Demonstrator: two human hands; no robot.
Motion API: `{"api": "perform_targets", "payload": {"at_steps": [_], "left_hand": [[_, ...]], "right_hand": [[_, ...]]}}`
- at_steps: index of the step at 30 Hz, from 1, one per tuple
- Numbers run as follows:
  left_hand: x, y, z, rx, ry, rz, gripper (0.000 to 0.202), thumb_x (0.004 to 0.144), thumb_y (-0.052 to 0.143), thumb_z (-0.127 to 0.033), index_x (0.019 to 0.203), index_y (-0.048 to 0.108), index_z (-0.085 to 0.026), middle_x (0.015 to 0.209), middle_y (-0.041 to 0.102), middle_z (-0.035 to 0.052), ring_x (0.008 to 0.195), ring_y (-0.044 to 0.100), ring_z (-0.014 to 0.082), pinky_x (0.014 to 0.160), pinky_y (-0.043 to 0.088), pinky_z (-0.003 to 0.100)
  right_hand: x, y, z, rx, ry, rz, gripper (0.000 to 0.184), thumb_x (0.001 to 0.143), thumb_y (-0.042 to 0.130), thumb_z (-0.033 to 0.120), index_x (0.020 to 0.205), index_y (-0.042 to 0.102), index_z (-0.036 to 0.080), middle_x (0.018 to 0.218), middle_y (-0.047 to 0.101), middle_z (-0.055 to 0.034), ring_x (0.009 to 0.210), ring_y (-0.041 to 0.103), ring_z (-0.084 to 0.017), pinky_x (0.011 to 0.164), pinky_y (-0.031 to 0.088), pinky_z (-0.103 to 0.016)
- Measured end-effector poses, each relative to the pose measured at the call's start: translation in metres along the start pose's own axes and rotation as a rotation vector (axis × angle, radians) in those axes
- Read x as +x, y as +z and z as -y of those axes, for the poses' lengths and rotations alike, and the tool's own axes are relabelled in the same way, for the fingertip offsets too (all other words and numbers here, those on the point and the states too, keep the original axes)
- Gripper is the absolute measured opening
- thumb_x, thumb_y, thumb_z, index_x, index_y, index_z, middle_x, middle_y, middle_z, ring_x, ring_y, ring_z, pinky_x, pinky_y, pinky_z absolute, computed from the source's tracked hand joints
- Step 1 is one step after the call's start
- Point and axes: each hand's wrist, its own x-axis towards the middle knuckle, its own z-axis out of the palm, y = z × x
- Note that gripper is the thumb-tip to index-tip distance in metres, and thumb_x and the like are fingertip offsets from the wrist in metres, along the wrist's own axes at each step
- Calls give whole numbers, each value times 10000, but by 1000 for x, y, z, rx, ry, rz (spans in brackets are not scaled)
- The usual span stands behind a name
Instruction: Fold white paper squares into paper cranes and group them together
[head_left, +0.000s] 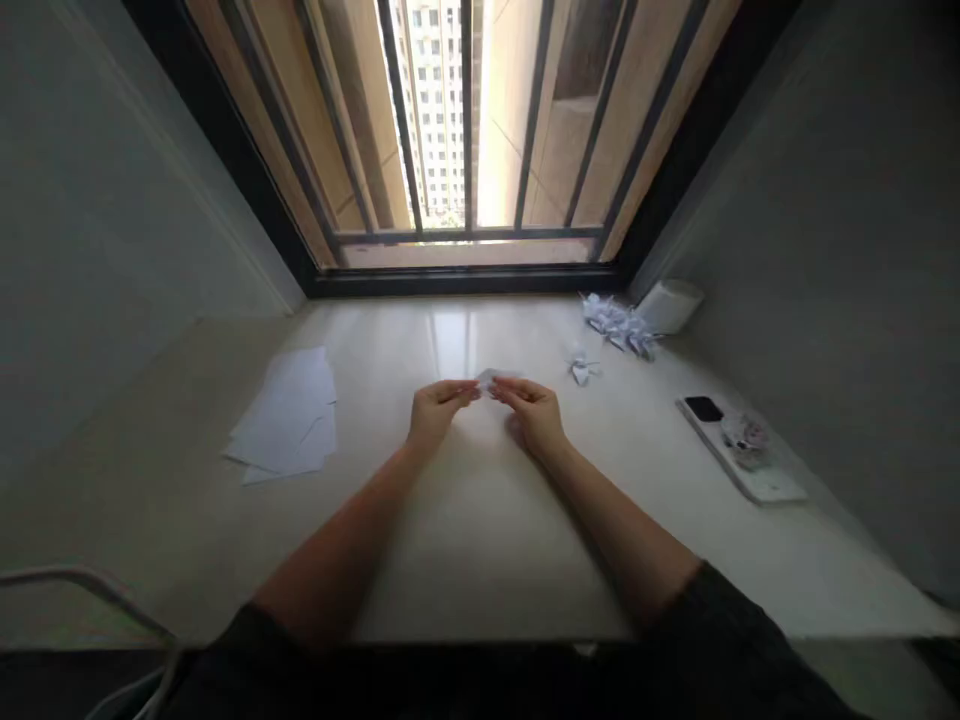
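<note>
Between my two hands is a small piece of folded white paper (487,376), held just above the pale sill near its middle. My left hand (437,412) pinches its left side between thumb and fingers. On the other side my right hand (536,408) pinches it as well. The fingers cover much of the paper, so its exact shape is hard to make out. A small folded paper piece (581,368) lies to the right, beyond my right hand. Farther back, a cluster of similar folded paper pieces (619,325) rests on the sill.
Loose white sheets (289,410) lie overlapping at the left. A white roll or cup (670,304) is by the right wall, behind the cluster. A phone (739,450) with a decorated grip lies at the right. The barred window (465,280) closes off the back; a cable (90,578) curves at lower left.
</note>
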Motion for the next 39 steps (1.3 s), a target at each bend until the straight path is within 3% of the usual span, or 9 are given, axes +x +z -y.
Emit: {"api": "perform_targets", "payload": {"at_steps": [8,11,15,17,21,39], "left_hand": [[-1,0,-6,7,-31,-9,418,557,804,-342,687,440,-183,576,660,-21,591,631,136,600,443,233],[-1,0,-6,24,-51,-3,404,576,793,-358,810,518,-178,643,693,7,622,642,146,637,464,255],[0,0,-6,50,-83,50,557,590,791,-338,1080,583,-174,782,724,42,727,655,160,718,476,277],[1,0,-4,74,-96,87,498,603,779,-355,1037,631,-159,803,723,52,748,654,167,724,473,279],[2,0,-1,155,-79,117,320,648,733,-416,783,700,-128,761,712,64,736,646,171,694,459,272],[-1,2,-4,142,-116,120,382,694,683,-480,805,712,-115,792,728,111,746,675,206,714,480,308]], "right_hand": [[1,-3,0,-3,36,-20,216,530,807,253,731,737,219,729,737,-17,660,665,-159,763,519,-340],[1,-3,1,-23,31,-15,236,536,808,273,753,736,213,759,741,-27,684,676,-173,785,523,-358],[0,-3,2,-44,3,-22,273,541,812,286,789,735,203,816,743,-42,745,690,-197,828,523,-379],[-1,-3,2,-54,-12,-29,277,547,811,284,800,735,201,825,743,-45,768,693,-206,836,523,-382],[-3,-2,1,-103,-40,-10,272,559,809,289,806,734,204,837,743,-43,788,696,-218,832,529,-384],[-2,1,5,-68,-4,-33,215,561,784,265,766,736,222,757,740,-24,720,672,-179,783,516,-362]]}}
